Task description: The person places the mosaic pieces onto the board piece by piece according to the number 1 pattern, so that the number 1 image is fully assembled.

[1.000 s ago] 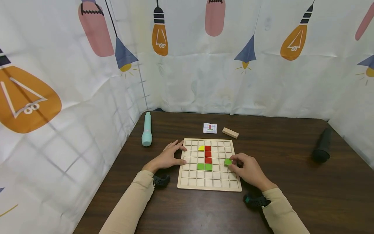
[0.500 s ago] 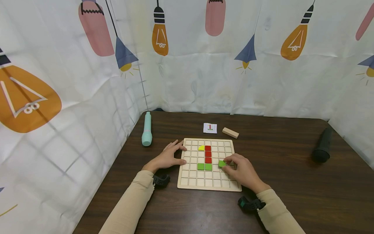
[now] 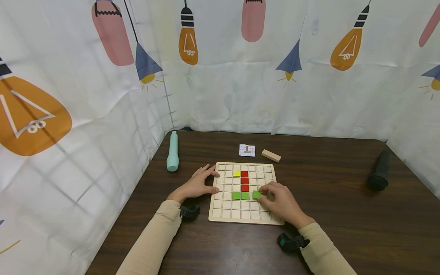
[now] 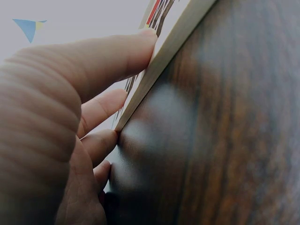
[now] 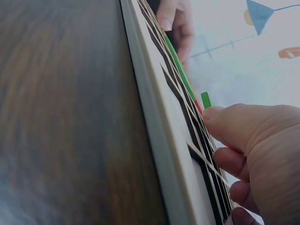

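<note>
A pale wooden grid board (image 3: pixel 227 215) lies on the dark table. Set in its cells are a yellow piece (image 3: pixel 236 173) with a slanted side, a column of red square tiles (image 3: pixel 245 181) and two green square tiles (image 3: pixel 240 196) side by side. My right hand (image 3: pixel 283 202) pinches another green tile (image 3: pixel 256 194) between thumb and fingers, just right of that green pair. In the right wrist view this green tile (image 5: pixel 206 99) stands up above the grid. My left hand (image 3: pixel 197 185) rests on the board's left edge, fingers spread, thumb (image 4: pixel 136 54) touching the rim.
Behind the board lie a small card (image 3: pixel 247 151) printed with a grid pattern and a plain wooden block (image 3: pixel 271 156). A mint-green bottle-shaped object (image 3: pixel 173 152) is at the left, a black cylindrical object (image 3: pixel 379 172) at the right. Patterned curtains (image 3: pixel 233 95) surround the table.
My right hand has carried the green tile leftward across the board, from near its right edge toward the two green tiles. My left hand has stayed in place.
</note>
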